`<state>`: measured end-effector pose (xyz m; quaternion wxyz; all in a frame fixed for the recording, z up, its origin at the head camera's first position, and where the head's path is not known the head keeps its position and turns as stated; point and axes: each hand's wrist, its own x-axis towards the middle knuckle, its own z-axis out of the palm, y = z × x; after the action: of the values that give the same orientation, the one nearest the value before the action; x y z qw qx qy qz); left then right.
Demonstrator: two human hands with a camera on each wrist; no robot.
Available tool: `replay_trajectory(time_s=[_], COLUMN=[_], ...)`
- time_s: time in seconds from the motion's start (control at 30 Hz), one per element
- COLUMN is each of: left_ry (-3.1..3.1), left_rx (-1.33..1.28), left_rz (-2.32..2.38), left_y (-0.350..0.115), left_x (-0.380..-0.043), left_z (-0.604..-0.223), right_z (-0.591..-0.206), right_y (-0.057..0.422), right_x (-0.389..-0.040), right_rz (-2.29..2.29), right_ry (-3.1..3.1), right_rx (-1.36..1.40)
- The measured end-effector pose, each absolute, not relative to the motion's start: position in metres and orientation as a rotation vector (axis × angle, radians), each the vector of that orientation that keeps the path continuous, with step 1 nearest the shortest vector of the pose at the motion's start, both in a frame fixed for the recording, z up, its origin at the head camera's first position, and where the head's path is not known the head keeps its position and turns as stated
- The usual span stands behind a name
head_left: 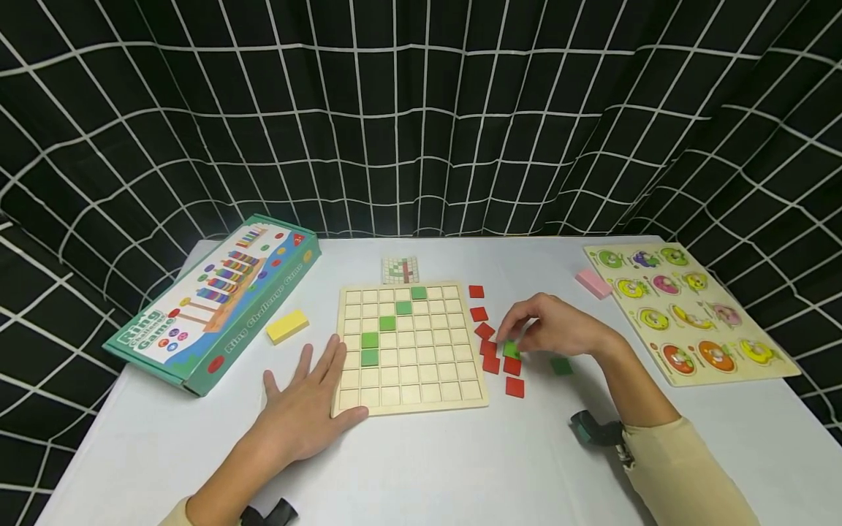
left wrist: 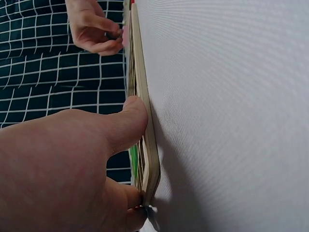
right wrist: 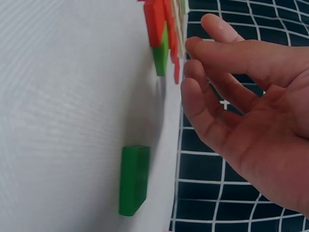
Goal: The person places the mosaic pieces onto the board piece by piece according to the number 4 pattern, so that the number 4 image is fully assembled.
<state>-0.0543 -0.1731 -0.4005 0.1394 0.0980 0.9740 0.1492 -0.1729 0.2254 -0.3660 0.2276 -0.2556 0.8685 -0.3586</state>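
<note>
The wooden board (head_left: 417, 356), ruled into small squares, lies flat in the middle of the table (head_left: 408, 467), with five green tiles (head_left: 387, 324) in its squares: four step diagonally down from the top row toward the left, and the fifth sits directly below the last of them. The left hand (head_left: 299, 420) rests at the board's near left corner, its fingers spread along the left side and its thumb over the near edge; its grip is wide and not closed round anything. Just right of the board, seven red tiles (head_left: 515, 387) run in a loose, crooked line toward the near side, with a loose green tile (head_left: 511, 350) beside them. The right hand (head_left: 562, 326) hangs over this tile, fingers bent and parted; its grip is loose and appears to hold nothing. A darker green tile (head_left: 562, 366) lies apart, below that hand. Past the board's far edge is a small pattern card (head_left: 400, 269). A yellow block (head_left: 287, 326) and a large game box (head_left: 217, 307) lie to the left; a pink block (head_left: 593, 283) lies beside a fruit puzzle (head_left: 691, 310) to the right. A black curtain (head_left: 408, 139) with white grid lines surrounds the table's far side.
</note>
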Motion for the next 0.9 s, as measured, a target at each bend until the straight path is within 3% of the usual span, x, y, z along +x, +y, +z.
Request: replay_trajectory(time_s=[0.9], left_ry=[2.817], left_rx=[0.284], left_rz=[0.425], left_y=[-0.1724], left_x=[-0.0548], left_z=[-0.4014], right_z=[-0.3770], right_y=[0.2306], right_x=[-0.1752], right_rz=[-0.815], right_ry=[2.531], right_rx=[-0.652])
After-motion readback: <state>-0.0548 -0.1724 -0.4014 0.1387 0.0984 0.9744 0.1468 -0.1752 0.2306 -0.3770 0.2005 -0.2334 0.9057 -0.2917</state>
